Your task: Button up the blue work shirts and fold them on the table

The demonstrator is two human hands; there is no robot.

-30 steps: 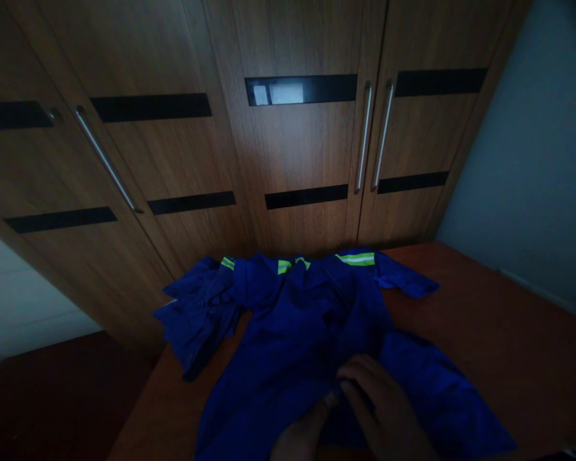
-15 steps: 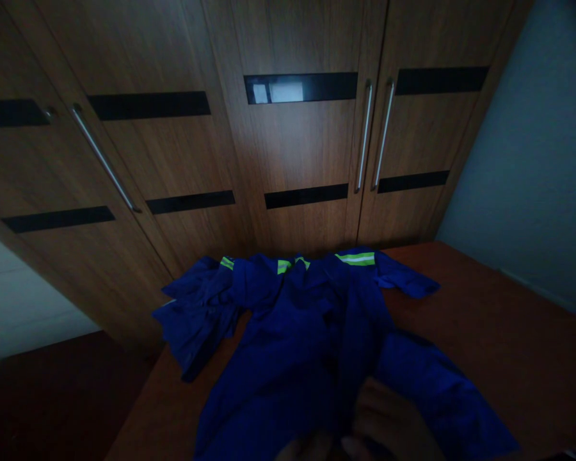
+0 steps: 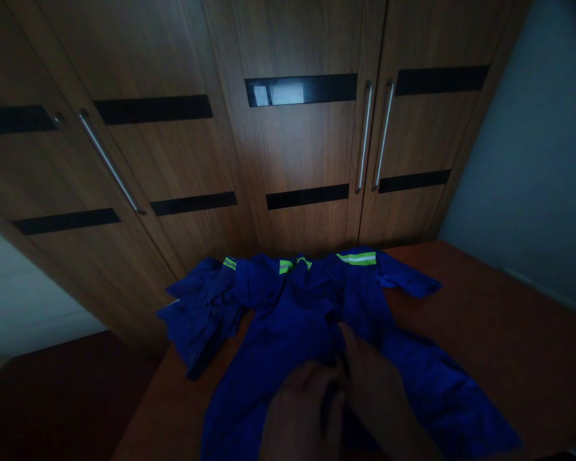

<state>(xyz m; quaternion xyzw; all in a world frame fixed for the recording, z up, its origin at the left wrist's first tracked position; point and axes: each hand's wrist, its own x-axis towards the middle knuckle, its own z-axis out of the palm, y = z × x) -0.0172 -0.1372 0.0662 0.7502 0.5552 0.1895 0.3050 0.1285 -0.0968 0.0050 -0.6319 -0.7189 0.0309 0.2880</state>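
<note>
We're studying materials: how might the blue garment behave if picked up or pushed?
The garment would probably sag, since it lies in loose folds. It seems unlikely to roll, being spread wide on the surface. One sleeve may trail, as it sticks out sideways.

The garment was of blue cloth, matt and soft-looking, its surface broken by creases and folds. The lime-and-pale strip at its shoulder looked smoother and brighter, like reflective tape. The rumpled cloth at the left looked equally dull. The wardrobe doors were of brown wood or veneer, grained and faintly sheeny; the black inlay was glossy, mirroring light like glass or polished plastic. The bar handle was smooth, silvery metal. The tabletop looked like smooth, reddish wood, low in shine.
</note>
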